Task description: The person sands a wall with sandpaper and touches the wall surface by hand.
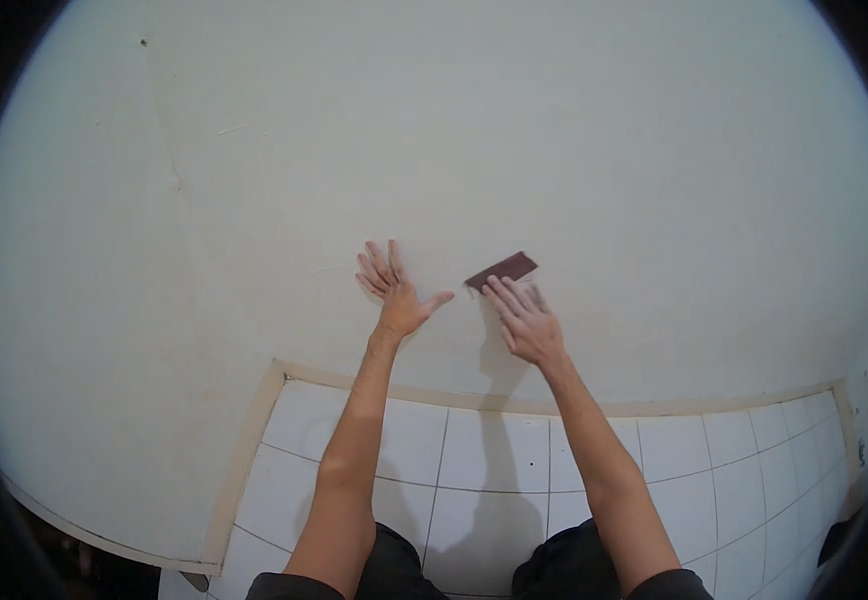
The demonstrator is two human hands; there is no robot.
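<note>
Head view: I saw the bare left hand [399, 300] open, fingers splayed at the off-white wall [674, 200]. The bare right hand [532, 325] overlapped a thin, dark-brown rectangular sheet [510, 267] against it; pinched or merely pressed, I couldn't tell. Flat, even pressure seemed best.

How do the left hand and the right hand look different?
The left hand holds nothing and seems to rest against the wall; the right hand has its fingertips on a dark brown strip. The left hand's thumb sticks far out sideways, but the right hand's doesn't. Both hands are bare.
</note>
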